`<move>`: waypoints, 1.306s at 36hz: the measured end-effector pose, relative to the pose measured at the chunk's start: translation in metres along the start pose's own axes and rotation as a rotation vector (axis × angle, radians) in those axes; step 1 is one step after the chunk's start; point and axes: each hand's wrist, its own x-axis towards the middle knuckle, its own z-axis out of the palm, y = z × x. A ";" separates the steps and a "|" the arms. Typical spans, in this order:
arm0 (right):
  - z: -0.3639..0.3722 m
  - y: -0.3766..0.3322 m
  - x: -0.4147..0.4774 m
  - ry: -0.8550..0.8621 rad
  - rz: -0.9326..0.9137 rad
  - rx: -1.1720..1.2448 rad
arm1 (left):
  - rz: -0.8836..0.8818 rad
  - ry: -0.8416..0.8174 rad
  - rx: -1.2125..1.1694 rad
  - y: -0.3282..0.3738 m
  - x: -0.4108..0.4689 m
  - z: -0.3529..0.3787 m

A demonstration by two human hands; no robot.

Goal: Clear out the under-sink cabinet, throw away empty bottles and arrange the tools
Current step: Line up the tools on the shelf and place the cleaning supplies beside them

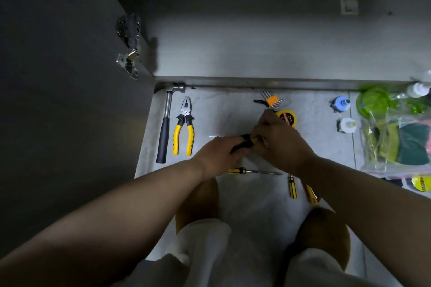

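My left hand (221,154) and my right hand (277,140) meet over the floor and together grip a small black-and-yellow tool (246,142), mostly hidden by the fingers. On the tiles at left lie a hammer (166,123) and yellow-handled pliers (184,128), side by side. A hex key set (270,100) and a yellow tape measure (288,117) lie behind my right hand. Three yellow-and-black screwdrivers sit nearer me: one (251,171) lying crosswise, one (292,187) upright, one (311,194) partly under my right forearm.
The open cabinet floor (256,53) lies beyond a metal sill, the door (70,77) swung open at left. Two small bottles (341,103) (347,124) stand at right beside a clear bag (396,137) of sponges and green items. My knees and slippers are below.
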 end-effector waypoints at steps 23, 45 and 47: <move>0.074 -0.077 0.042 -0.108 0.620 0.848 | -0.159 0.452 -0.551 -0.029 -0.002 -0.030; 0.103 -0.091 0.069 -0.219 0.645 0.608 | -0.283 0.523 0.413 -0.066 -0.028 -0.036; 0.104 -0.093 0.069 -0.225 0.640 0.636 | -0.284 0.529 0.405 -0.066 -0.027 -0.037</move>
